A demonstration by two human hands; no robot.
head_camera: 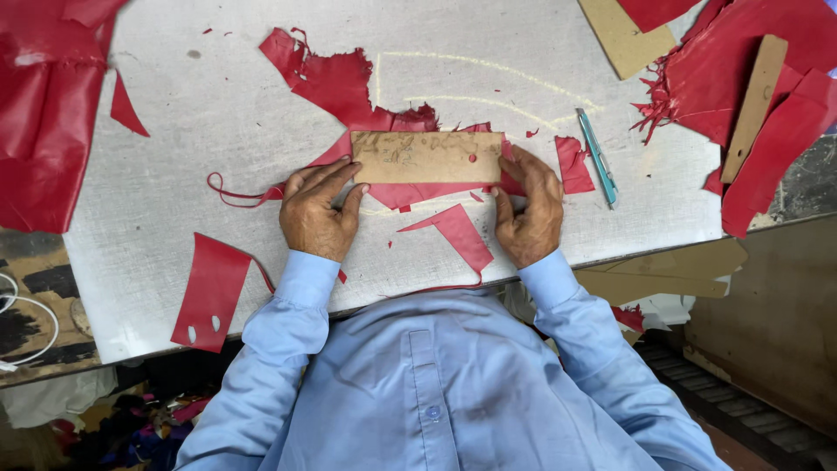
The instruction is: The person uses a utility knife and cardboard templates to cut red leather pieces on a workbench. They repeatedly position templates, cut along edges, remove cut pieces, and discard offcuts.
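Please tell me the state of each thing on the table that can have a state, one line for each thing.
Left hand: flat, fingers pressing the template's left end.
Right hand: fingers pressing the template's right end.
Cardboard template: lying flat on the red sheet, held down.
Red sheet: spread flat, edges ragged and cut.
Teal cutter: lying free on the table, untouched.
Red offcut with two holes: hanging over the table edge.

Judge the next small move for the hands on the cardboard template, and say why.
Probably the right hand leaves the cardboard template for the teal knife beside it, while the left hand pins the template. Both hands press it flat on the red leather piece, and neither holds a tool.
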